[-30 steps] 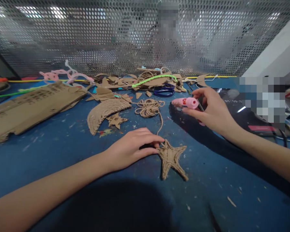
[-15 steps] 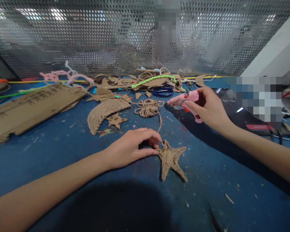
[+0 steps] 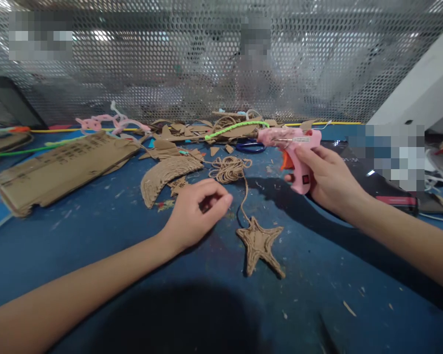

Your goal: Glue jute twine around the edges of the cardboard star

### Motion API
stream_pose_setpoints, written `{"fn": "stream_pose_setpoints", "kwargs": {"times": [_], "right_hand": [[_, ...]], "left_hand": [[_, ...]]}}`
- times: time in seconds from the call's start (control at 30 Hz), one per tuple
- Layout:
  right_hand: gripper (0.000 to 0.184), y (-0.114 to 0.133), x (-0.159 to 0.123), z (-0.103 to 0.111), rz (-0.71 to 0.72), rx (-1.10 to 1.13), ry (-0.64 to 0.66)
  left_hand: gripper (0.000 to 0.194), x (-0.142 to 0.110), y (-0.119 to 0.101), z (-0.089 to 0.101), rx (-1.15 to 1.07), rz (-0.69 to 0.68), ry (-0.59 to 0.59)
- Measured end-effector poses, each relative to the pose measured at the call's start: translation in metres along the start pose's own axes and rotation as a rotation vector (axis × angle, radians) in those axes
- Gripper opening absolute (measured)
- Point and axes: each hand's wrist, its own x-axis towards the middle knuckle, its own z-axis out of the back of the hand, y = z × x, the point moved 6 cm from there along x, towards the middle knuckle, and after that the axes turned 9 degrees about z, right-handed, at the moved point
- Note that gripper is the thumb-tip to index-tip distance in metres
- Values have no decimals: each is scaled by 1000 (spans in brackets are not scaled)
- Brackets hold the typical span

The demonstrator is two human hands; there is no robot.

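Note:
A pink hot glue gun (image 3: 290,140) with an orange trigger is gripped in my right hand (image 3: 328,174), raised over the table with its nozzle pointing left. My left hand (image 3: 197,214) rests to the left of a cardboard star (image 3: 259,241), its fingers curled and the thumb against them, with nothing visible in the grip. Brown cord lines the edges of the star, which lies flat, apart from both hands. From its top point a strand of cord (image 3: 245,196) runs up to a loose coil of cord (image 3: 229,168).
Left of the coil, a cord-covered crescent (image 3: 166,174) partly overlaps a small cardboard star (image 3: 177,185). A large cardboard piece (image 3: 70,167) lies at left. Cardboard scraps (image 3: 184,129), a green braided cord (image 3: 236,127) and blue-handled scissors (image 3: 249,146) line the back, before a perforated metal panel (image 3: 151,64).
My left hand has let go of the star's cord and drawn back to the left. The glue gun has been lifted and levelled, and my right hand now wraps its handle.

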Motion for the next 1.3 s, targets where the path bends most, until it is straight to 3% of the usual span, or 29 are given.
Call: {"fn": "stream_pose_setpoints", "kwargs": {"times": [0.03,0.1,0.13,0.2,0.33,0.6,0.83,0.97,1.07,1.17,1.3], "right_hand": [[27,-1,-4,-6,-72,93,21],[30,-2,-12,-18,-181,207,82],[33,-3,-16,-23,-215,246,114],[37,-4,-24,-29,-270,301,165],[38,-7,-32,-29,-304,358,171],[48,-11,-27,-24,-358,321,129],[47,-9,-21,-25,-315,314,80],[42,-7,-8,-5,-243,291,-151],[39,2,7,16,-34,200,-279],[37,6,17,25,157,-11,-254],[30,-10,20,21,177,-289,-122]], "left_hand": [[21,5,0,-1,-69,53,-27],[21,18,-3,-14,-275,124,35],[31,25,-7,-22,-391,136,70],[46,39,-19,-39,-558,95,145],[47,59,-32,-63,-646,48,196],[51,57,-27,-72,-697,97,211],[43,53,-29,-78,-902,173,232],[38,52,-26,-73,-983,212,148],[40,50,-18,-64,-904,281,103],[37,46,-12,-48,-712,248,90],[23,29,-10,-22,-354,84,83]]}}
